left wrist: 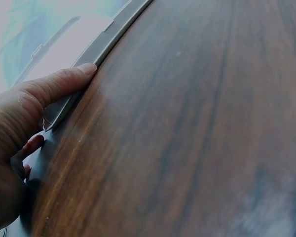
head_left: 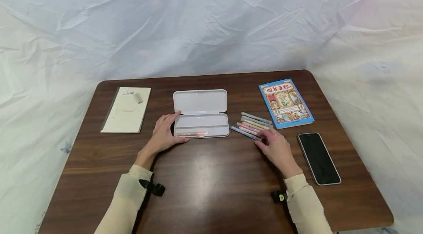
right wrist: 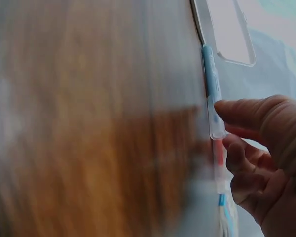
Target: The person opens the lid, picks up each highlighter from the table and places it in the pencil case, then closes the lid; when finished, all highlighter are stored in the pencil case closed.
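Observation:
A white pencil case (head_left: 201,126) lies with its lid (head_left: 200,101) folded back, a reddish pen (head_left: 191,134) in its front compartment. At its left end my left hand (head_left: 164,133) holds the case, thumb along the front edge and a finger near the hinge; the left wrist view shows the thumb (left wrist: 69,81) on the rim. To the right, several coloured pens (head_left: 252,123) lie side by side. My right hand (head_left: 275,147) pinches the right end of the nearest one, a blue pen (right wrist: 212,79), between thumb and fingers. The fingers' far side is hidden.
A cream notebook (head_left: 123,116) with a small pale eraser (head_left: 138,98) on it lies at the left. At the right are a blue-bordered book (head_left: 286,103) and a phone (head_left: 319,158). The brown table (head_left: 205,190) meets a pale cloth backdrop (head_left: 211,24).

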Available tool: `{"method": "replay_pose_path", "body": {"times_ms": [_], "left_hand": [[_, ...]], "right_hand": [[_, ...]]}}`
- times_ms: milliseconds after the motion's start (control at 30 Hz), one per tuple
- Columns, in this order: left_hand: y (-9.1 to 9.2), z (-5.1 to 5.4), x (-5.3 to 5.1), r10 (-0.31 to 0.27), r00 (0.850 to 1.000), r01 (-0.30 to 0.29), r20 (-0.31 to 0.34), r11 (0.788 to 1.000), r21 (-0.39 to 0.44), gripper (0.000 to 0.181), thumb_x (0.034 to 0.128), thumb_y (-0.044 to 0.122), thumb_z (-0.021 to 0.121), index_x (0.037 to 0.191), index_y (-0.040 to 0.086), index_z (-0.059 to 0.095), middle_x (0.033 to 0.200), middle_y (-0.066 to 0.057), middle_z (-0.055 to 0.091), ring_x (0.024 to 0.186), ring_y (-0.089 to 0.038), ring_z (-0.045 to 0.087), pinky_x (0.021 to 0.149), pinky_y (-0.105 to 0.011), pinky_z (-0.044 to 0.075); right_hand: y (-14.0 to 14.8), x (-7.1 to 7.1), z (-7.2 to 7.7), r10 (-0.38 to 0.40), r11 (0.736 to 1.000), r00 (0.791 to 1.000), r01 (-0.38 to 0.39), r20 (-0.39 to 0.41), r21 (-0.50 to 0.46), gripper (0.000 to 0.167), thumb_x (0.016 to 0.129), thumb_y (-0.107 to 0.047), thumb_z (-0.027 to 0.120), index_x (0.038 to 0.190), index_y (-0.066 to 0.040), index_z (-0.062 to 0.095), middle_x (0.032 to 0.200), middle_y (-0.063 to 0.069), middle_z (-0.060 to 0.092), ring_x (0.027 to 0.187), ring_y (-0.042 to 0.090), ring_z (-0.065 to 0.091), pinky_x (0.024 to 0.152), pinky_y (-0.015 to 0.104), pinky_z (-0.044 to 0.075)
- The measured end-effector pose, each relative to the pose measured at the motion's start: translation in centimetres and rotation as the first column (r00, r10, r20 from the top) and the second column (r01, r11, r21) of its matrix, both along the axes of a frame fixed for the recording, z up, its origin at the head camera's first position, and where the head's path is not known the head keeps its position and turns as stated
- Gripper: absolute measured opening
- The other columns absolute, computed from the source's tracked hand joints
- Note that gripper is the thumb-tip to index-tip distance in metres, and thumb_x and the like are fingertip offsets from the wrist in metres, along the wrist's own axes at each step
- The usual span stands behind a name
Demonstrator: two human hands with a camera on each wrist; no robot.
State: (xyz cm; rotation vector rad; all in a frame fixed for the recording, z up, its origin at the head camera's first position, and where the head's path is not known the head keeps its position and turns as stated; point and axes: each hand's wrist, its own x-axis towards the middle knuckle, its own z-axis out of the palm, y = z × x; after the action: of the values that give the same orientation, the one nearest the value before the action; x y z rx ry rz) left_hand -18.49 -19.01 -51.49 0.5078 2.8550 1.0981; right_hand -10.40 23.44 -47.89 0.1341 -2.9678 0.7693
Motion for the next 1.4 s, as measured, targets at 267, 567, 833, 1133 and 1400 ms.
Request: {"method": "replay_pose_path", "body": {"times_ms": [267, 567, 833, 1133, 1400], "left_hand": [[0.0, 0.0, 0.0, 0.0, 1.0, 0.0, -0.007, 1.0, 0.001, 0.113, 0.0709, 0.051, 0.096, 0.165, 0.023, 0.039, 0.153, -0.015, 0.051, 0.145, -0.037, 0.036, 0.121, -0.063, 0.018], [-0.1, 0.0, 0.1, 0.008, 1.0, -0.008, -0.013, 1.0, 0.011, 0.114, 0.0705, 0.051, 0.095, 0.165, 0.023, 0.039, 0.152, -0.014, 0.052, 0.145, -0.037, 0.036, 0.121, -0.064, 0.019], [-0.2, -0.1, 0.1, 0.018, 1.0, -0.017, -0.018, 1.0, 0.022, 0.113, 0.0697, 0.05, 0.096, 0.165, 0.023, 0.04, 0.152, -0.012, 0.053, 0.146, -0.038, 0.035, 0.119, -0.065, 0.02], [-0.1, -0.2, 0.1, 0.024, 1.0, -0.023, -0.009, 1.0, 0.021, 0.113, 0.0705, 0.051, 0.096, 0.165, 0.025, 0.04, 0.154, -0.011, 0.052, 0.147, -0.038, 0.034, 0.117, -0.067, 0.022], [0.2, -0.2, 0.0, 0.022, 1.0, -0.022, -0.011, 1.0, 0.022, 0.114, 0.0681, 0.051, 0.096, 0.164, 0.024, 0.041, 0.153, -0.009, 0.053, 0.145, -0.037, 0.035, 0.114, -0.068, 0.026]], "right_hand": [[-0.2, -0.1, -0.6, -0.004, 1.0, 0.999, 0.005, -0.031, 0.025, 0.015, 0.091, -0.019, 0.085, 0.1, -0.01, 0.077, 0.104, 0.011, 0.065, 0.079, 0.027, 0.058, 0.067, 0.052, 0.049], [-0.4, -0.3, -0.3, -0.001, 1.0, 0.999, 0.001, -0.052, 0.015, 0.013, 0.091, -0.018, 0.084, 0.098, -0.009, 0.077, 0.102, 0.011, 0.067, 0.079, 0.027, 0.058, 0.068, 0.05, 0.049], [-0.4, -0.7, 0.3, 0.017, 1.0, 0.996, -0.017, -0.09, 0.002, 0.013, 0.092, -0.016, 0.083, 0.1, -0.007, 0.077, 0.1, 0.01, 0.068, 0.078, 0.026, 0.059, 0.069, 0.051, 0.051], [-1.7, -2.1, 1.5, 0.085, 0.996, 0.984, -0.084, -0.156, 0.008, 0.015, 0.092, -0.017, 0.084, 0.1, -0.005, 0.078, 0.098, 0.01, 0.068, 0.082, 0.028, 0.061, 0.072, 0.052, 0.052], [-4.6, -4.0, 1.7, 0.183, 0.983, 0.966, -0.186, -0.18, 0.002, 0.012, 0.091, -0.016, 0.085, 0.097, -0.007, 0.079, 0.089, 0.005, 0.064, 0.076, 0.023, 0.06, 0.068, 0.043, 0.05]]}}
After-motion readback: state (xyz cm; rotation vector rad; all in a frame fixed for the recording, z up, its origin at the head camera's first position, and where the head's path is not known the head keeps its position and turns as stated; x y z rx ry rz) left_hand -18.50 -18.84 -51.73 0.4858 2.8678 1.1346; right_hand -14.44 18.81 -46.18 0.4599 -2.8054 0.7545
